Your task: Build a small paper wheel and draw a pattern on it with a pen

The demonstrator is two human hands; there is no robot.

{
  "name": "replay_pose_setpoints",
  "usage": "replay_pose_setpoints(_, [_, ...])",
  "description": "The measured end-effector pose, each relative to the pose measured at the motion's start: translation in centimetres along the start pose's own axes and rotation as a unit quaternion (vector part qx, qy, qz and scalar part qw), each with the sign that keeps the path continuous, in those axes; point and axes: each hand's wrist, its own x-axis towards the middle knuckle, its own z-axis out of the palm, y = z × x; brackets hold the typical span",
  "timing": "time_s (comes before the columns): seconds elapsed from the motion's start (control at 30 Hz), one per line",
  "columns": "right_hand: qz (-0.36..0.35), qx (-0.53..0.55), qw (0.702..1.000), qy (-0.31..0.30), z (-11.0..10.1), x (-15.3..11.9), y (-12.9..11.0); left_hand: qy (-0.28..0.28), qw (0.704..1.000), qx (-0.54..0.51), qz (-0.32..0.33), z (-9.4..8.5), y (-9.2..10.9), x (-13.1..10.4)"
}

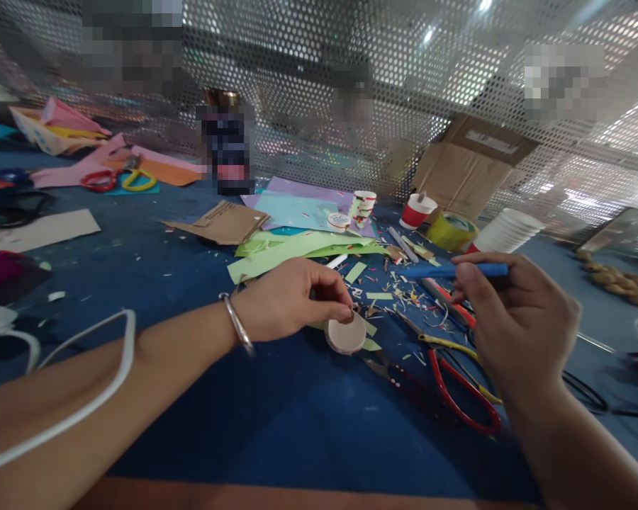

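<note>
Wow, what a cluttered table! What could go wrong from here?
The red scissor handle lies close by the right hand, so a careless sweep might knock it. The white cable crosses the left forearm in this view and could snag if the arm moves. Paper scraps lie around the small pale disc, so bits might stick to it.
</note>
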Motion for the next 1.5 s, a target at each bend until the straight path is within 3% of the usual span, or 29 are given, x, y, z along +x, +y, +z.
replay_pose_setpoints(0.07, [0.002, -0.006, 1.0, -0.006, 0.0, 0.0, -0.1, 0.016, 0.998, 0.059, 0.024, 0.7, 0.1, 0.0])
replay_pose_setpoints(0.2, [0.003, -0.015, 1.0, -0.012, -0.2, -0.1, -0.3, 0.056, 0.968, 0.185, 0.162, 1.1, 0.0, 0.0])
replay_pose_setpoints(0.33, [0.004, -0.018, 1.0, -0.016, -0.2, -0.2, -0.3, 0.04, 0.946, 0.239, 0.217, 1.3, -0.2, -0.2])
replay_pose_setpoints(0.57, [0.022, -0.009, 1.0, -0.002, 0.2, -0.1, -1.0, -0.016, 0.947, 0.257, 0.194, 0.5, 0.6, -0.6])
replay_pose_setpoints(0.7, [0.027, -0.008, 1.0, 0.001, 0.1, -0.2, -1.0, 0.042, 0.952, 0.24, 0.183, -0.3, 1.1, -0.9])
replay_pose_setpoints(0.8, [0.018, -0.021, 1.0, -0.008, 0.1, -0.3, -1.0, 0.058, 0.938, 0.273, 0.203, -0.2, 1.4, -1.1])
replay_pose_setpoints(0.9, [0.015, -0.005, 1.0, -0.016, 0.1, -0.6, -1.3, 0.026, 0.914, 0.343, 0.217, 0.4, 1.8, -1.5])
replay_pose_setpoints(1.07, [0.013, 0.047, 0.996, -0.073, -0.1, -1.3, -2.2, -0.015, 0.89, 0.416, 0.188, 1.4, 2.4, -2.2])
replay_pose_setpoints(1.17, [-0.026, 0.019, 0.993, -0.114, -0.4, -1.6, -2.5, -0.036, 0.885, 0.432, 0.17, 1.4, 2.4, -2.3])
replay_pose_setpoints(1.5, [-0.1, -0.008, 0.976, -0.193, -0.2, -1.5, -2.3, -0.041, 0.877, 0.445, 0.174, 1.0, 2.5, -2.4])
